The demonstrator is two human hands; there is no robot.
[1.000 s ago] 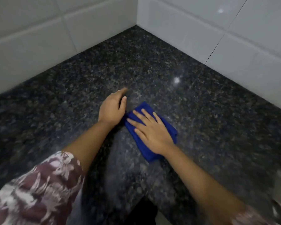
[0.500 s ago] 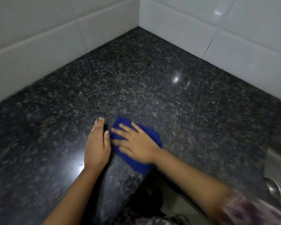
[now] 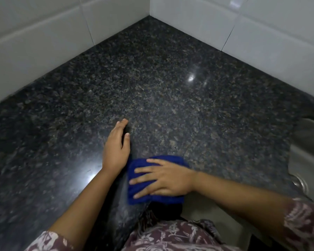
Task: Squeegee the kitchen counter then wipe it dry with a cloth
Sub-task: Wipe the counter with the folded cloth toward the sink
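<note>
A folded blue cloth (image 3: pixel 137 192) lies at the front edge of the dark speckled granite counter (image 3: pixel 152 87). My right hand (image 3: pixel 163 178) presses flat on the cloth with its fingers spread and pointing left. Just to the left, my left hand (image 3: pixel 116 149) rests flat on the bare counter, fingers together and pointing away from me, its wrist touching the cloth's left edge. No squeegee is in view.
White tiled walls (image 3: pixel 43 42) meet in a corner at the back of the counter. A steel sink (image 3: pixel 308 156) with a drain sits at the right edge. The counter's front edge runs just below the cloth, above my patterned clothing.
My right hand has dragged the cloth toward me, down to the counter's front edge. My left hand has stayed flat on the counter beside it.
</note>
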